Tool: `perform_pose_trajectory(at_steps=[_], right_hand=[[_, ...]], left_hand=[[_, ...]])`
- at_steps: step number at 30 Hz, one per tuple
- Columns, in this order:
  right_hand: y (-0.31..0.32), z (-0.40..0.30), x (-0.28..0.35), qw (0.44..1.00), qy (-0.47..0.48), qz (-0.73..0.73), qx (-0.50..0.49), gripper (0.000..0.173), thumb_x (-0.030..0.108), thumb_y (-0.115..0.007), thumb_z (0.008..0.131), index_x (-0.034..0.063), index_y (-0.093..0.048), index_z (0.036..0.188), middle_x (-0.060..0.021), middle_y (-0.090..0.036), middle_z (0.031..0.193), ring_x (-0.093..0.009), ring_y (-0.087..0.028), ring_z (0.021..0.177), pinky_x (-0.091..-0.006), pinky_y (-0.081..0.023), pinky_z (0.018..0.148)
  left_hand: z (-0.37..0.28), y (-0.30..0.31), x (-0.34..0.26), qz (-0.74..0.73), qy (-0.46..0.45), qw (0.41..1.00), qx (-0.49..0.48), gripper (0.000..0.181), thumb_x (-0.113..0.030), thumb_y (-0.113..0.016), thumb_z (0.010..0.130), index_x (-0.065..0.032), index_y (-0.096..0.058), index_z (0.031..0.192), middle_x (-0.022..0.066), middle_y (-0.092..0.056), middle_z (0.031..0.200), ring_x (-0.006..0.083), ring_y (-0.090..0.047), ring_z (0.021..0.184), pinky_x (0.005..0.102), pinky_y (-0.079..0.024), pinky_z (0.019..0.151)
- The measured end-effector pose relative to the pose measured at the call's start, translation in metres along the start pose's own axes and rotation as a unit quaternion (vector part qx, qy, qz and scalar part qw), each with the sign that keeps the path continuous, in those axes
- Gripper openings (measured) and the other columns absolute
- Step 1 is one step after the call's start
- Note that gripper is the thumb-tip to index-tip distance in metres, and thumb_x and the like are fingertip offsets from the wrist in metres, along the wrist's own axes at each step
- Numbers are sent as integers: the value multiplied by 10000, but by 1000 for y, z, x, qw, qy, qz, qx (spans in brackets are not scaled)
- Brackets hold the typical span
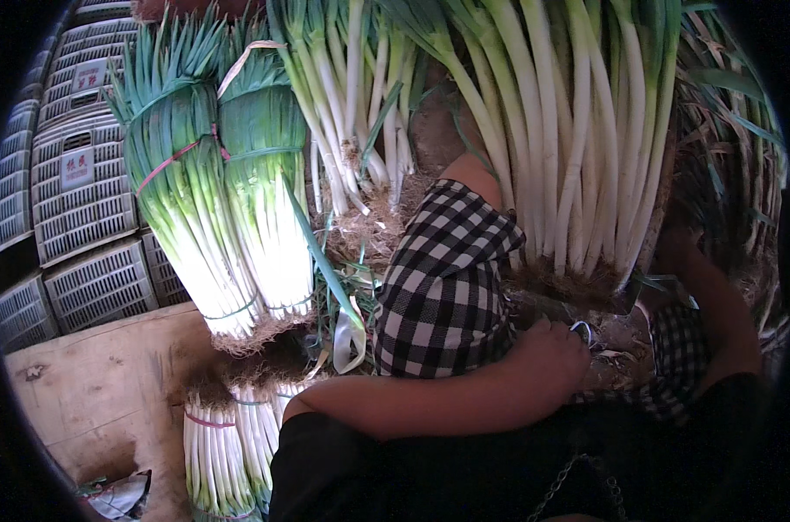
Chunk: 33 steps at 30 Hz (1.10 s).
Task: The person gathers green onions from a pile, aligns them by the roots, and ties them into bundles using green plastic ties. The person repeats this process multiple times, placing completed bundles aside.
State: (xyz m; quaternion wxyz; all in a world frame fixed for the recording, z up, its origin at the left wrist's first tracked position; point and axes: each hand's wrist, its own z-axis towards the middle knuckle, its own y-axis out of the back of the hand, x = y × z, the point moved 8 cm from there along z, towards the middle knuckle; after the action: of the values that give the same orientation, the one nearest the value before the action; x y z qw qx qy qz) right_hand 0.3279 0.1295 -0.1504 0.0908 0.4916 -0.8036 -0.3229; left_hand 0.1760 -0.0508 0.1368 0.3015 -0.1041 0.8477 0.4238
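Observation:
My left hand (551, 352) is bent in beside my checked sleeve or trouser cloth, its fingers curled. A thin, pale curved strip (582, 331) shows at its fingertips; whether they grip it is unclear. In dim light, my right hand (678, 251) is at the right side of a large loose bunch of long green onions (564, 143), near its root end; its fingers are hard to make out. The onions stand roots towards me, their white stems spread and leaves pointing away. A narrow flat edge (659, 202) runs along their right side.
Two tied green onion bundles (219, 196) lie at the left, with more bundles (215, 450) below on wooden board (95, 385). Loose onions (355, 98) stand at upper middle. Slatted plastic crates (85, 189) are stacked far left; untrimmed onions (734, 143) lie at the right.

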Motion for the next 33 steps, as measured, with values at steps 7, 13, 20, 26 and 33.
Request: perform_pose_trajectory(at_steps=[7, 13, 20, 26, 33], right_hand=[[2, 0, 4, 1000, -5, 3, 3, 476, 367, -509, 731, 99, -474, 1123, -124, -401, 1217, -282, -375, 1115, -463, -321, 890], [0, 3, 6, 1000, 6, 8, 7, 481, 372, -508, 732, 100, -470, 1127, -123, -400, 1218, -281, -374, 1115, -460, -322, 891], [-4, -2, 0, 1000, -3, 8, 19, 488, 379, -507, 733, 100, -466, 1132, -123, -398, 1219, -281, -373, 1116, -455, -323, 892], [-8, -2, 4, 1000, 0, 15, 27, 493, 384, -506, 734, 101, -462, 1135, -123, -396, 1221, -280, -372, 1117, -451, -324, 893], [-4, 1, 0, 999, 13, 17, 42, 499, 390, -505, 736, 101, -458, 1140, -122, -395, 1222, -280, -371, 1117, -447, -326, 894]], left_hand=[[-3, 7, -4, -5, -7, 1000, 1, 374, -256, -625, 637, 11, -522, 877, 131, -542, 800, 253, -515, 755, 355, -418, 665], [-2, -3, 5, -42, 18, 999, 26, 377, -256, -629, 627, 10, -519, 871, 129, -539, 796, 250, -512, 765, 356, -411, 664], [5, 1, -1, -10, 6, 1000, 28, 342, -236, -620, 636, 8, -518, 852, 134, -540, 799, 261, -515, 767, 362, -409, 669], [0, 5, 4, -57, 24, 997, 34, 304, -194, -605, 652, 8, -508, 857, 138, -539, 796, 277, -517, 779, 380, -407, 682], [5, 7, 3, -63, 35, 996, 45, 319, -201, -586, 680, 7, -492, 902, 149, -533, 834, 289, -514, 811, 385, -409, 719]])
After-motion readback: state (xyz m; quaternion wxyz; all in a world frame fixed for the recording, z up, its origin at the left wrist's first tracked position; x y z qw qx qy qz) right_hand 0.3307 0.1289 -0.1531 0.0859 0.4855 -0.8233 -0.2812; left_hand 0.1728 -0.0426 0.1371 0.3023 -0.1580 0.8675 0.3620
